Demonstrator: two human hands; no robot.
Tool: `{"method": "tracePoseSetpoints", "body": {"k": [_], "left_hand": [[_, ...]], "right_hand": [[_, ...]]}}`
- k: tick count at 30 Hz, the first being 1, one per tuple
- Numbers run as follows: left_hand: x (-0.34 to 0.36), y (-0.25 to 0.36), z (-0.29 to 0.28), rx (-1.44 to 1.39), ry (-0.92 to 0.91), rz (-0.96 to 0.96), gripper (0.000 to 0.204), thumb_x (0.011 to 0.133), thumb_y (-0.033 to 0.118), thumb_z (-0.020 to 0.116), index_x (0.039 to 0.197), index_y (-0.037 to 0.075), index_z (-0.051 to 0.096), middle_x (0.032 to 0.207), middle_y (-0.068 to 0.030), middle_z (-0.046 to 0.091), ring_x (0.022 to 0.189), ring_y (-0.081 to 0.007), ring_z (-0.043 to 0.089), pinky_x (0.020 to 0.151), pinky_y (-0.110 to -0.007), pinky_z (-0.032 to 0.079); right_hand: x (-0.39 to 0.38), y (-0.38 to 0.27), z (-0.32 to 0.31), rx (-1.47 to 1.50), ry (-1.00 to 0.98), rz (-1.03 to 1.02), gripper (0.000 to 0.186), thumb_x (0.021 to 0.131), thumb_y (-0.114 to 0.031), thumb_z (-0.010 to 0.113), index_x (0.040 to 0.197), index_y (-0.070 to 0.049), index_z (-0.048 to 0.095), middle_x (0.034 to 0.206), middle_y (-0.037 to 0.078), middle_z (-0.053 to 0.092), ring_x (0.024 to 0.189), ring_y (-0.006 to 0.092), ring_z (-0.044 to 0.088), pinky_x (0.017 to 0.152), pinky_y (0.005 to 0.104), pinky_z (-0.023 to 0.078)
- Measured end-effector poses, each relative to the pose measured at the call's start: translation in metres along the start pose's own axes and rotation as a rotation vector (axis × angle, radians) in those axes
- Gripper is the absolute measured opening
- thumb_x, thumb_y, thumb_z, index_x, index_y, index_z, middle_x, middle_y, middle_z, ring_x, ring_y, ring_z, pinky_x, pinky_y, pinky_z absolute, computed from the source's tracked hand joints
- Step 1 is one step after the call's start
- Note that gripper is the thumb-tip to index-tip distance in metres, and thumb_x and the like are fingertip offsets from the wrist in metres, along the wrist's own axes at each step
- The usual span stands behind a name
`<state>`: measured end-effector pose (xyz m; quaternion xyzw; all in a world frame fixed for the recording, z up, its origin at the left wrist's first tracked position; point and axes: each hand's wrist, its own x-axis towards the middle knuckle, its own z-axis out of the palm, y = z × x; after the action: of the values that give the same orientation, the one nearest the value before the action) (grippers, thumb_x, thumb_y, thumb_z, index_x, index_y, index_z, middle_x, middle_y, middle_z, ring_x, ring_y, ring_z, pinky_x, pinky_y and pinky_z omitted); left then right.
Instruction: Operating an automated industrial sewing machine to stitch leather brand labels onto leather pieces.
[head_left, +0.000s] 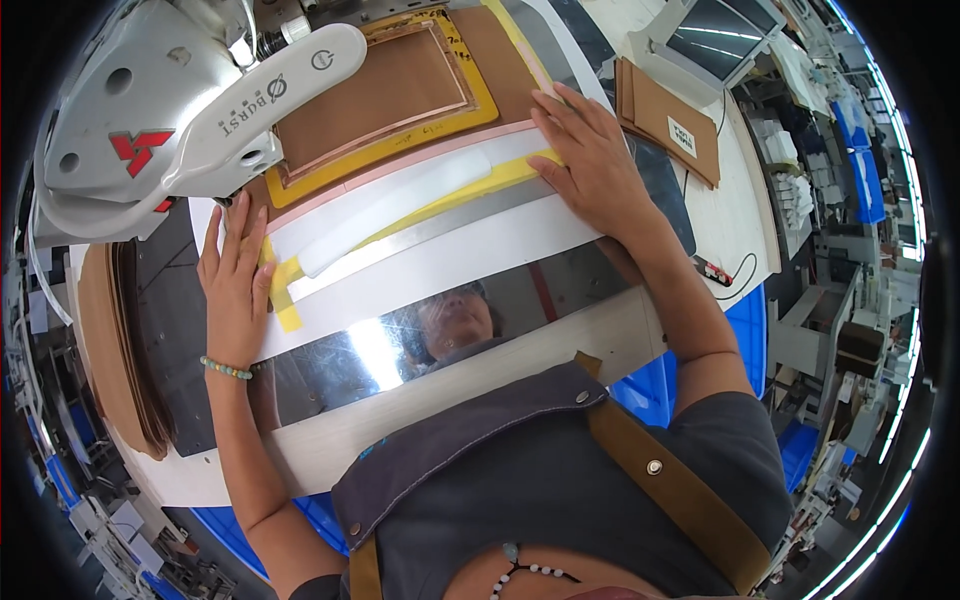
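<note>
My left hand (236, 270) lies with its fingers apart on the left edge of a white sheet (420, 265), beside a strip of yellow tape (286, 292). At the opposite side my right hand (597, 165) rests open, fingertips by the right edge of a brown board (512, 92) and thumb on the yellow strip. Between the hands lie a translucent white strip (400, 210) and a grey metal band (480, 208). A yellow frame (488, 98) with a copper-coloured inner border sits on the brown board. Neither hand grips anything.
A grey-white machine head (120, 120) with a long arm (270, 105) overhangs the upper left. Brown sheets (120, 350) are stacked at far left, brown boards (675, 115) at right. A shiny metal plate (540, 310) lines the near side. A screen (715, 40) stands upper right.
</note>
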<state>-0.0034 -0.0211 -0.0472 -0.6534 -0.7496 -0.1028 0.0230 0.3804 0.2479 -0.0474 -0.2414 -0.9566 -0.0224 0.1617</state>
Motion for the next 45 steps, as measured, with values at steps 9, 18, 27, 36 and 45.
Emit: {"method": "tracePoseSetpoints", "body": {"k": [9, 18, 27, 36, 45], "left_hand": [[0.003, 0.002, 0.001, 0.015, 0.044, 0.028, 0.055, 0.105, 0.022, 0.053, 0.160, 0.018, 0.052, 0.172, -0.0063, 0.039, 0.161, -0.0346, 0.027, 0.128, -0.049, 0.022], [-0.011, -0.016, -0.009, 0.074, 0.232, -0.026, 0.041, 0.103, 0.023, 0.064, 0.143, 0.012, 0.067, 0.158, -0.0104, 0.056, 0.146, -0.0351, 0.049, 0.119, -0.046, 0.042], [-0.009, -0.010, -0.004, 0.015, 0.156, 0.021, 0.046, 0.098, 0.031, 0.071, 0.142, 0.017, 0.068, 0.158, -0.0094, 0.055, 0.147, -0.0359, 0.048, 0.116, -0.047, 0.043], [-0.009, -0.010, -0.005, -0.020, 0.142, 0.019, 0.048, 0.097, 0.023, 0.070, 0.144, 0.013, 0.067, 0.161, -0.0092, 0.053, 0.147, -0.0349, 0.049, 0.121, -0.046, 0.039], [-0.008, -0.014, -0.004, -0.074, 0.118, 0.048, 0.046, 0.099, 0.014, 0.066, 0.144, 0.008, 0.066, 0.160, -0.0149, 0.053, 0.149, -0.0360, 0.047, 0.123, -0.047, 0.035]], "right_hand": [[-0.001, 0.002, 0.002, -0.002, 0.045, 0.068, 0.053, 0.106, -0.036, 0.062, 0.144, 0.000, 0.061, 0.158, 0.016, 0.050, 0.153, 0.0374, 0.037, 0.122, 0.0540, 0.031], [-0.001, 0.006, 0.000, 0.012, -0.070, 0.066, 0.048, 0.111, -0.036, 0.052, 0.152, -0.011, 0.059, 0.165, 0.011, 0.046, 0.158, 0.0335, 0.032, 0.128, 0.0491, 0.024], [-0.002, 0.006, 0.000, 0.004, -0.068, 0.063, 0.050, 0.113, -0.042, 0.046, 0.153, -0.014, 0.059, 0.166, 0.010, 0.045, 0.158, 0.0320, 0.030, 0.129, 0.0488, 0.024], [0.000, 0.006, 0.000, 0.004, -0.074, 0.066, 0.049, 0.112, -0.038, 0.050, 0.151, -0.010, 0.060, 0.165, 0.010, 0.047, 0.157, 0.0339, 0.032, 0.127, 0.0495, 0.026], [-0.007, 0.010, 0.013, 0.060, 0.044, 0.022, 0.049, 0.105, -0.031, 0.064, 0.150, -0.012, 0.060, 0.163, 0.012, 0.047, 0.155, 0.0364, 0.036, 0.125, 0.0499, 0.030]]}}
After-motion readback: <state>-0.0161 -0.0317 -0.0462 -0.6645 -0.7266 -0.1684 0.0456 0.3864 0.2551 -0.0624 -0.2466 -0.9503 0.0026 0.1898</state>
